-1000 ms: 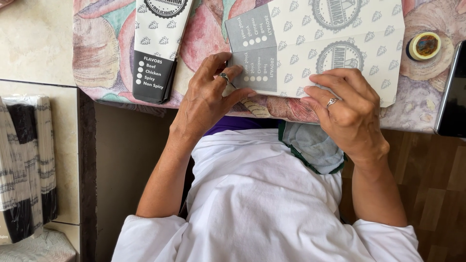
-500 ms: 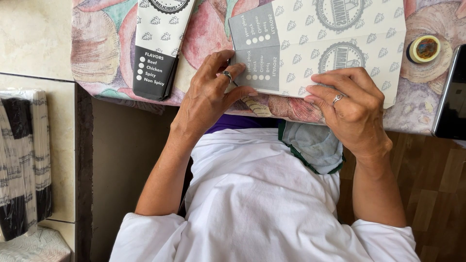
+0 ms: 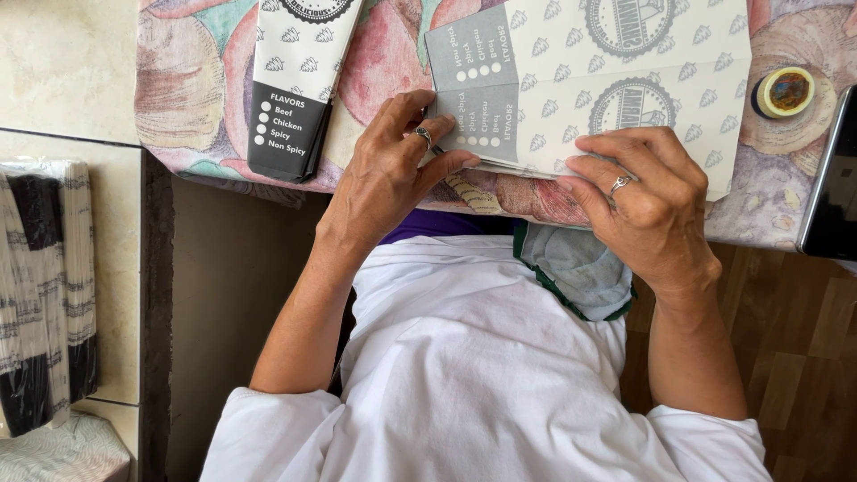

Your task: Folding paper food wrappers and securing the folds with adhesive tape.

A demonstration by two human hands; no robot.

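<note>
Left hand flat-ish on the near left corner of the white patterned paper sheet, thumb and fingers pinched on its grey printed panel where the edge folds back. Ring on one finger. Right hand curled over the sheet's near edge, fingertips pressing the folded layers down at the table rim; ring on this hand too. Hands well apart, each clamped on the same sheet at opposite ends of its near edge.

Sheet lies flat on the table, spreading away from both hands toward the far side, mostly beyond the right hand. Table covered with a floral cloth.

Left of the left hand, apart from it: a stack of folded paper sleeves, same pattern with a black end panel, lying on the cloth. Right of the sheet: a small roll of tape, just beside the sheet's right edge. A dark phone at the frame's right edge. A grey cloth lies in the lap under the right hand. Far left, on the floor tiles: wrapped bundles of black-and-white paper.
</note>
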